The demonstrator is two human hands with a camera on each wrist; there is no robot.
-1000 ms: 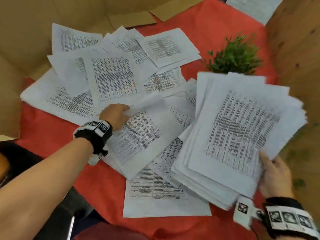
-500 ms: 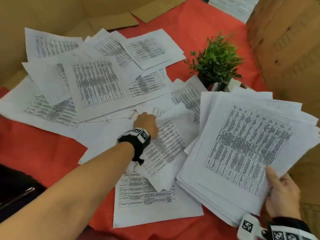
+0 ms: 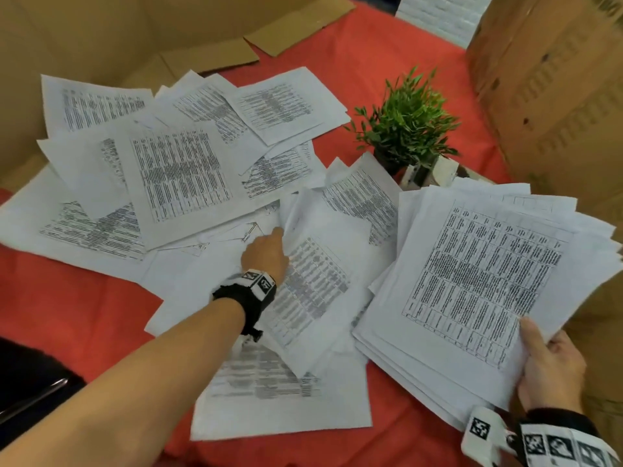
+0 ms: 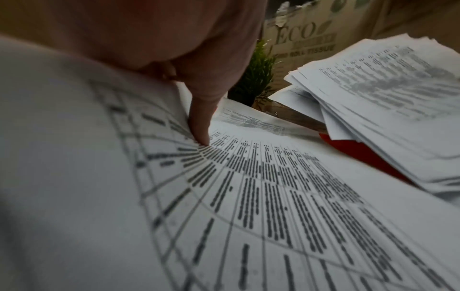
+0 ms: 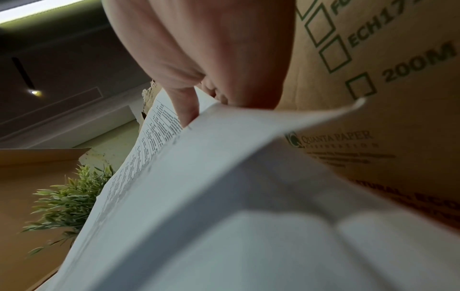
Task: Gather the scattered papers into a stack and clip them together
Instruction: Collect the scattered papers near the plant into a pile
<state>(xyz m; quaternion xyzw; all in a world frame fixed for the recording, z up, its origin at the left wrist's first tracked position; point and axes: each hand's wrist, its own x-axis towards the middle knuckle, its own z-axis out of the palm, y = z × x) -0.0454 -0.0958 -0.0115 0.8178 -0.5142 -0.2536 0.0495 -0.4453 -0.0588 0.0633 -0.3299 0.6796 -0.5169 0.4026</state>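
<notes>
Many printed sheets (image 3: pixel 182 176) lie scattered and overlapping on a red tablecloth (image 3: pixel 67 298). My left hand (image 3: pixel 266 251) reaches into the middle of them and pinches one printed sheet (image 3: pixel 313 281). In the left wrist view my thumb (image 4: pixel 201 126) presses on top of that sheet (image 4: pixel 261 196), whose far edge curls upward. My right hand (image 3: pixel 549 365) grips the near corner of an uneven stack of papers (image 3: pixel 472 281) at the right, held tilted above the table. The right wrist view shows the thumb (image 5: pixel 186 106) on top of this stack (image 5: pixel 224 196). Small wire clips (image 3: pixel 253 229) lie on the papers just beyond my left hand.
A small potted green plant (image 3: pixel 408 129) stands behind the stack, close to its far edge. A large cardboard box (image 3: pixel 556 96) walls the right side. Flattened cardboard (image 3: pixel 84 35) rises along the left and back. One sheet (image 3: pixel 283 399) lies near the front edge.
My left hand has slid right and away across the papers, dragging its sheet toward the stack; the sheet's far edge now curls up. The right hand keeps holding the stack.
</notes>
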